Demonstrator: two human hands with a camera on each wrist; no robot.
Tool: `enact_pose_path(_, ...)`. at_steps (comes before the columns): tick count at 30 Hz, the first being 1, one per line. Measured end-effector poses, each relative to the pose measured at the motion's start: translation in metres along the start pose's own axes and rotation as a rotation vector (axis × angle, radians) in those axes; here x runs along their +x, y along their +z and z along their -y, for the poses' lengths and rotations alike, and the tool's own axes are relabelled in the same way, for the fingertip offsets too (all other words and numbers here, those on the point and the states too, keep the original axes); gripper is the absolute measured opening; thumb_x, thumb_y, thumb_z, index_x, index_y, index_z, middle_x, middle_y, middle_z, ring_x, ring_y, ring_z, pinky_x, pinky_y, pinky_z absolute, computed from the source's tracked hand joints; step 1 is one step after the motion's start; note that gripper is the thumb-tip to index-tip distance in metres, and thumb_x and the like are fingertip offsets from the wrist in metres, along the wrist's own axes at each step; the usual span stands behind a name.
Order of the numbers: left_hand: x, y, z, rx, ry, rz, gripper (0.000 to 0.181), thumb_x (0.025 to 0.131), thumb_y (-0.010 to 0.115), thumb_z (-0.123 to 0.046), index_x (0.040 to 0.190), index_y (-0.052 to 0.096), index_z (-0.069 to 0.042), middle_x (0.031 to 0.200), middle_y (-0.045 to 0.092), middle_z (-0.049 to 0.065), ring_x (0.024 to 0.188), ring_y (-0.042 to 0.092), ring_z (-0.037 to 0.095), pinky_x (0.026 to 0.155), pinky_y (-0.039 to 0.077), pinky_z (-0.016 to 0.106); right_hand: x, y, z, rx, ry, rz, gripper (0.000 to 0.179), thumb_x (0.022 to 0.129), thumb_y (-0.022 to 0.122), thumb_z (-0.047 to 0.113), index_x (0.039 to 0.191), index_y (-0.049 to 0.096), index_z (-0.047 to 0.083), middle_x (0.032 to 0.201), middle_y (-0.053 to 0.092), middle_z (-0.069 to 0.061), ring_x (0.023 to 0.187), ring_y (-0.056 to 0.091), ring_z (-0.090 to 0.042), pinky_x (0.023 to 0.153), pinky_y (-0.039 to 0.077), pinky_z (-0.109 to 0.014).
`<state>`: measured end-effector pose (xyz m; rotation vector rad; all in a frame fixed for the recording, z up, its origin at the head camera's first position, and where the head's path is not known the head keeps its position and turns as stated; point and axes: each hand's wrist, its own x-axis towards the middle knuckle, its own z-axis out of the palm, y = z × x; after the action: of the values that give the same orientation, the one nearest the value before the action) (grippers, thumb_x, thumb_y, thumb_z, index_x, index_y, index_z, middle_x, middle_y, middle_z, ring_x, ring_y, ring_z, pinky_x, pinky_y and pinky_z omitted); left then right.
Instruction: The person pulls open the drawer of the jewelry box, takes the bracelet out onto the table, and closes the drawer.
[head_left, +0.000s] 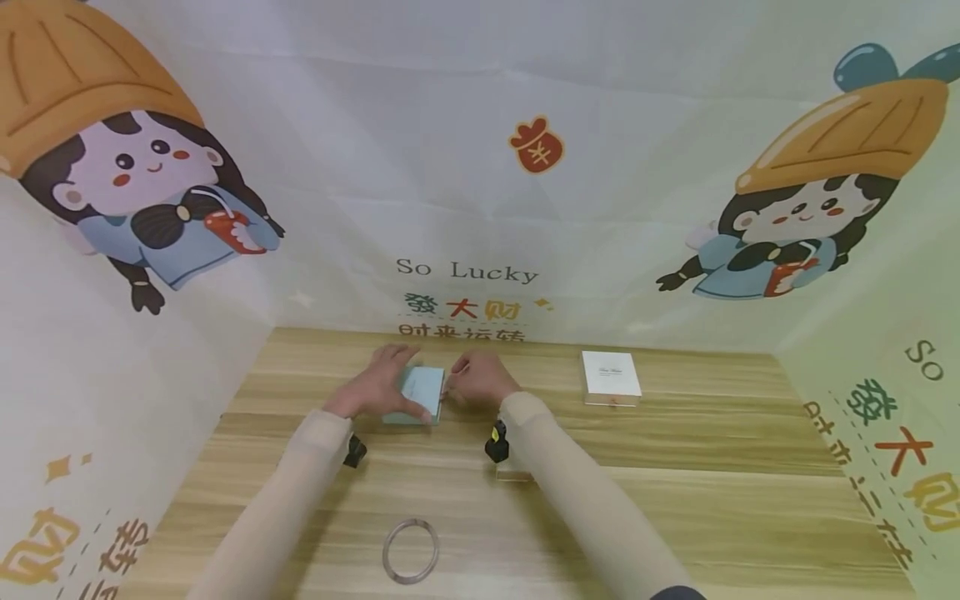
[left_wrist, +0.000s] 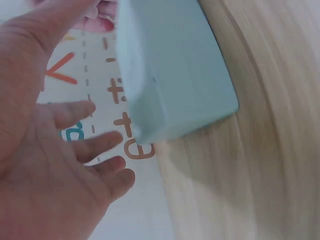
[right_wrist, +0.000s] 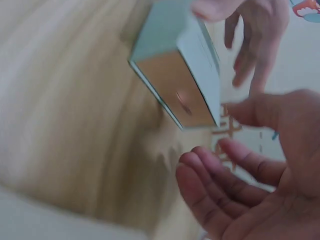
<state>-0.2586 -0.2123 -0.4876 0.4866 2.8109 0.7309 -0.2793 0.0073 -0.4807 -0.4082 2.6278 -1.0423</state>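
Note:
A pale blue drawer-style box [head_left: 422, 390] is at the back of the wooden table, left of centre. Its brown end with a small pull tab [right_wrist: 183, 102] faces my right hand. My left hand [head_left: 384, 387] reaches around the box, the thumb lying over its top; in the left wrist view, the other fingers [left_wrist: 100, 147] are spread apart from it. My right hand [head_left: 482, 379] is beside the brown end, fingers loosely bent. In the right wrist view, a gap shows between those fingers [right_wrist: 215, 187] and the tab.
A white box [head_left: 611, 377] stands at the back right. On the table's front part lies a round bangle [head_left: 410, 552]. Another box [head_left: 513, 476] is mostly hidden beneath my right forearm. Printed cloth walls [head_left: 450, 192] enclose the table behind and on both sides.

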Motion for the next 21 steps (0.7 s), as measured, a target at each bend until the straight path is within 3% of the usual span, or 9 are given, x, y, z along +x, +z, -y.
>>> enact_pose_path(4,-0.010,0.001,0.001,-0.141,-0.112,-0.059,0.115,0.079,0.084,-0.056,0.162,0.023,-0.007,0.167,0.020,0.026,0.153,0.021,0.048,0.117,0.031,0.068,0.003,-0.011,0.001,-0.034,-0.055,0.076,0.046,0.094,0.070,0.027,0.135,0.063,0.007,0.130,0.068,-0.015,0.118,0.064,-0.030,0.101,0.053,-0.045)
enact_pose_path(7,-0.018,0.003,0.000,-0.249,-0.198,-0.129,0.104,0.087,0.076,-0.055,0.162,0.024,-0.006,0.166,0.022,0.027,0.152,0.024,0.048,0.117,0.032,0.067,0.008,-0.016,0.001,-0.067,-0.094,0.137,0.057,0.094,0.072,0.031,0.146,0.055,0.013,0.143,0.060,-0.014,0.129,0.059,-0.034,0.108,0.049,-0.050)
enact_pose_path(11,-0.029,0.008,0.000,-0.370,-0.292,-0.214,0.086,0.097,0.068,-0.046,0.159,0.029,-0.001,0.159,0.033,0.031,0.145,0.037,0.048,0.115,0.039,0.062,0.016,-0.018,0.001,-0.104,-0.155,0.182,0.063,0.093,0.073,0.033,0.150,0.051,0.016,0.148,0.057,-0.013,0.131,0.058,-0.032,0.110,0.048,-0.049)
enact_pose_path(14,-0.036,0.013,0.000,-0.427,-0.354,-0.243,0.076,0.101,0.064,-0.038,0.156,0.033,0.002,0.153,0.040,0.033,0.140,0.044,0.049,0.112,0.042,0.060,0.020,-0.016,0.000,-0.109,-0.203,0.208,0.063,0.093,0.075,0.032,0.149,0.052,0.015,0.147,0.058,-0.014,0.131,0.059,-0.031,0.111,0.048,-0.047)
enact_pose_path(21,-0.050,0.026,0.000,-0.434,-0.407,-0.256,0.065,0.100,0.066,-0.025,0.151,0.040,0.005,0.145,0.050,0.034,0.133,0.052,0.048,0.109,0.046,0.059,0.024,-0.003,-0.003,-0.116,-0.229,0.228,0.056,0.094,0.076,0.024,0.145,0.056,0.014,0.142,0.061,-0.009,0.124,0.062,-0.025,0.108,0.050,-0.040)
